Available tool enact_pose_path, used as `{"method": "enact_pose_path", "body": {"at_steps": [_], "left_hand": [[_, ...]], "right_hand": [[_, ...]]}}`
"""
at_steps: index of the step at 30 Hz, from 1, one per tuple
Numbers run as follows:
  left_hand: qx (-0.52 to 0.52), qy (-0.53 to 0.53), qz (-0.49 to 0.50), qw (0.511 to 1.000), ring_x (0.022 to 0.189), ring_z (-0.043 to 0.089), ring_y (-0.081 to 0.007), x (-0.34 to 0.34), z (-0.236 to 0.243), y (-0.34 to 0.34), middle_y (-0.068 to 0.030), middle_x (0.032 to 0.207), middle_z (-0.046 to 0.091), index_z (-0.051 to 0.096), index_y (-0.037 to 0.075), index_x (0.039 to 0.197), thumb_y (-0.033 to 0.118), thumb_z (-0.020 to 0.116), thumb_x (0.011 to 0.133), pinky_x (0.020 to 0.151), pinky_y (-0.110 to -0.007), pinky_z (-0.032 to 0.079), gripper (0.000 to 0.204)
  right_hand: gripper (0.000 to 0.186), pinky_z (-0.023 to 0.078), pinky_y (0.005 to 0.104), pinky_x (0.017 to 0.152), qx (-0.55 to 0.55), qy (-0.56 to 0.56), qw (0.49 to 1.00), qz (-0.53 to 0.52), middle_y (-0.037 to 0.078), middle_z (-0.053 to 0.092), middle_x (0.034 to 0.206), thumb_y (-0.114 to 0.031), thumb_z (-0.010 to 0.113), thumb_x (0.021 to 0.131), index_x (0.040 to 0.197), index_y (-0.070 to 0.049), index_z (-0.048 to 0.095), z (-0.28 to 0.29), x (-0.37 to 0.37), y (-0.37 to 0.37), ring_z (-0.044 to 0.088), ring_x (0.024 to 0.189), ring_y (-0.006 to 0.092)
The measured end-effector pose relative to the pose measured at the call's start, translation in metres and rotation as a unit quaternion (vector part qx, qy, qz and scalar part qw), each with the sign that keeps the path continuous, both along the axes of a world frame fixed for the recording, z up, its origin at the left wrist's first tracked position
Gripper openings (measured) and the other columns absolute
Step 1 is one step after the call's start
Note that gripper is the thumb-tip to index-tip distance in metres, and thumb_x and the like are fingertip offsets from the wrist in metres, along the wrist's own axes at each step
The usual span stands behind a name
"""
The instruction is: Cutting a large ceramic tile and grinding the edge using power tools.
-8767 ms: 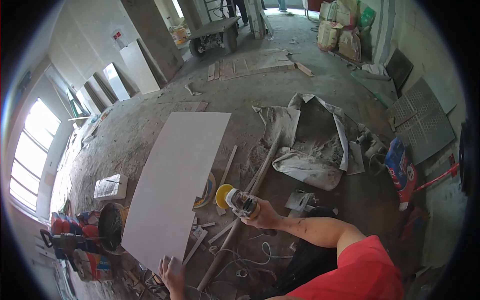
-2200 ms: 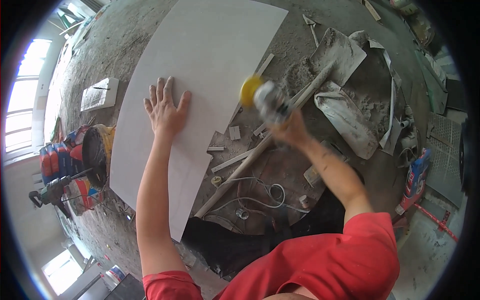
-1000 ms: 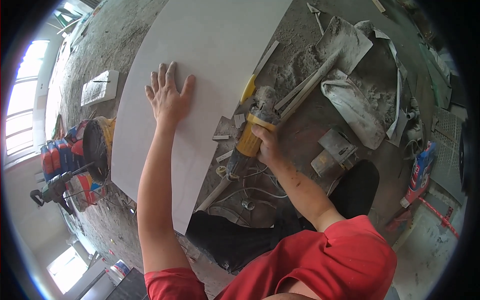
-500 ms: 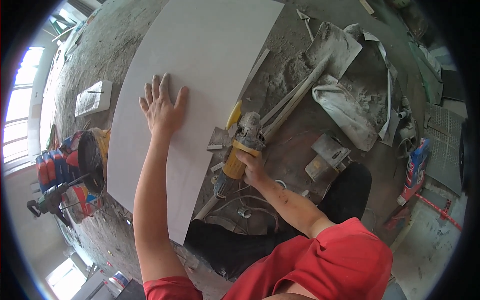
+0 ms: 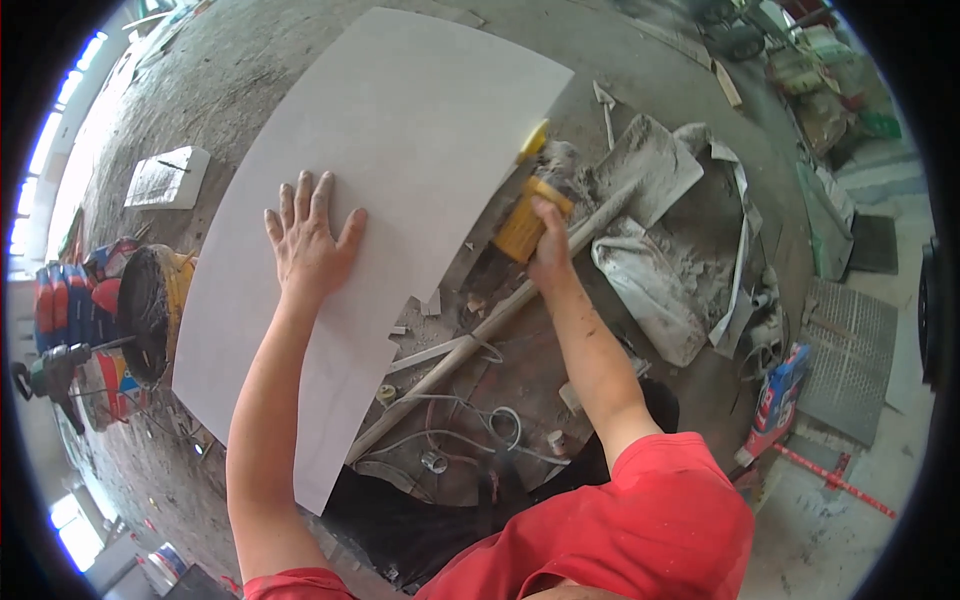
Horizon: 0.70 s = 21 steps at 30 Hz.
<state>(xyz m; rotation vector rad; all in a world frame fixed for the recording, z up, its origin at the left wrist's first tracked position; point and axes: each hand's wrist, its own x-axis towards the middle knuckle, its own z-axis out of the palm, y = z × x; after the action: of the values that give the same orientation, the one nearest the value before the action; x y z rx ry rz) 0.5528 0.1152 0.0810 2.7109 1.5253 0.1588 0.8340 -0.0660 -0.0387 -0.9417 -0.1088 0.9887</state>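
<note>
A large pale tile (image 5: pixel 420 110) slants across the view in front of me, with a small notch cut in its right edge. My left hand (image 5: pixel 312 240) lies flat on its face, fingers spread. Wrapped round the yellow body of an angle grinder (image 5: pixel 522 222) is my right hand (image 5: pixel 550 240). The grinder's dusty head and yellow disc (image 5: pixel 533 140) are at the tile's right edge, toward the far end; whether the disc touches the tile I cannot tell. Beneath the notch, small offcuts (image 5: pixel 430 303) lie on the floor.
A long pole (image 5: pixel 430 375) and loose cable (image 5: pixel 505 425) lie right of the tile. Beyond them are a dusty white sack (image 5: pixel 650 290) and a trowel (image 5: pixel 605 100). On the left stand a black bucket (image 5: pixel 150 315), a drill (image 5: pixel 60 375) and a white block (image 5: pixel 168 178).
My right hand has carried the grinder away from me along the tile's right edge, toward its far end. The notch now shows uncovered. My left hand stays flat on the tile.
</note>
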Motion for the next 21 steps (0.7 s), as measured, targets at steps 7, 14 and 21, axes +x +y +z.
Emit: {"method": "enact_pose_path", "body": {"at_steps": [7, 14, 21], "left_hand": [[0.004, 0.02, 0.016, 1.0, 0.165, 0.017, -0.0346, -0.023, 0.019, 0.0, -0.0122, 0.175, 0.03, 0.038, 0.016, 0.166, 0.063, 0.052, 0.103, 0.133, -0.057, 0.008, 0.079], [-0.031, -0.013, -0.006, 0.999, 0.165, 0.016, -0.0348, 0.003, 0.027, -0.013, -0.0115, 0.176, 0.028, 0.038, 0.016, 0.166, 0.061, 0.051, 0.104, 0.133, -0.056, 0.007, 0.078], [-0.012, 0.017, 0.03, 0.999, 0.165, 0.016, -0.0331, -0.028, 0.038, -0.032, -0.0099, 0.176, 0.027, 0.037, 0.017, 0.167, 0.059, 0.05, 0.104, 0.133, -0.056, 0.008, 0.076]], "right_hand": [[0.041, 0.061, 0.0447, 0.083, 0.043, -0.086, 0.995, 0.005, 0.006, 0.066, 0.105, -0.029, 0.068, 0.095, 0.13, -0.01, 0.06, 0.03, 0.099, 0.063, 0.07, 0.095, 0.0271], [0.04, 0.062, 0.0473, 0.079, 0.028, -0.017, 0.999, -0.018, 0.009, 0.068, 0.103, -0.036, 0.066, 0.097, 0.126, -0.009, 0.06, 0.03, 0.204, 0.025, 0.071, 0.091, 0.0284], [0.045, 0.062, 0.0473, 0.074, -0.019, 0.088, 0.995, -0.036, 0.012, 0.069, 0.087, -0.046, 0.065, 0.096, 0.118, -0.007, 0.061, 0.103, 0.02, -0.137, 0.072, 0.077, 0.0292]]}}
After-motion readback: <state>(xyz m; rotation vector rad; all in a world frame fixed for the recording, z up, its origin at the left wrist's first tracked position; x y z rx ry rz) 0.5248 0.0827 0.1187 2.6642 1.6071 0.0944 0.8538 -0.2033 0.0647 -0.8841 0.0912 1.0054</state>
